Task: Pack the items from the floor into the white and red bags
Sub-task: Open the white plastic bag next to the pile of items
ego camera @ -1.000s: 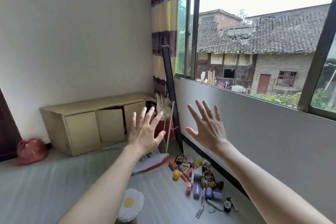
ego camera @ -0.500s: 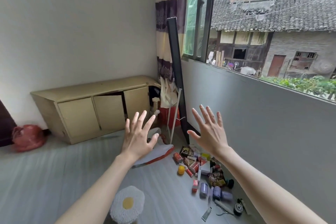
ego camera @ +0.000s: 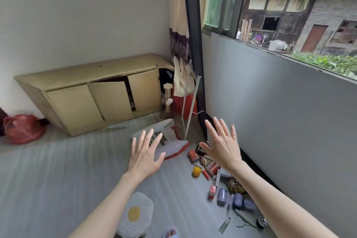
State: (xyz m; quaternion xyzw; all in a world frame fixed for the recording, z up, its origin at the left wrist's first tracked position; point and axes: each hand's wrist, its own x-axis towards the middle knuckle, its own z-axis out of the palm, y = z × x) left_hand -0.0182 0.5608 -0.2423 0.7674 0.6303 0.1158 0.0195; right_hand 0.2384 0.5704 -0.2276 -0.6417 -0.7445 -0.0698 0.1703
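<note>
Both my hands are held out in the air with fingers spread, holding nothing. My left hand [ego camera: 145,153] hovers in front of a flat white bag [ego camera: 172,147] with black print and a red edge, lying on the grey floor. My right hand [ego camera: 222,144] hovers above a scatter of small items [ego camera: 210,168] along the wall: red cans, snack packets, a yellow ball [ego camera: 196,171], purple-grey cans [ego camera: 222,196], a black round thing [ego camera: 262,221]. A red bag [ego camera: 22,128] sits far left by the wall.
A low beige cabinet [ego camera: 96,94] with one door ajar stands against the far wall. A dark board and a white pole lean in the corner by a red box [ego camera: 185,106]. A fried-egg cushion [ego camera: 135,214] lies near my feet. The grey wall under the window runs along the right.
My view has tilted down toward the floor and moved closer to the items. Both hands stay spread and have lowered with it.
</note>
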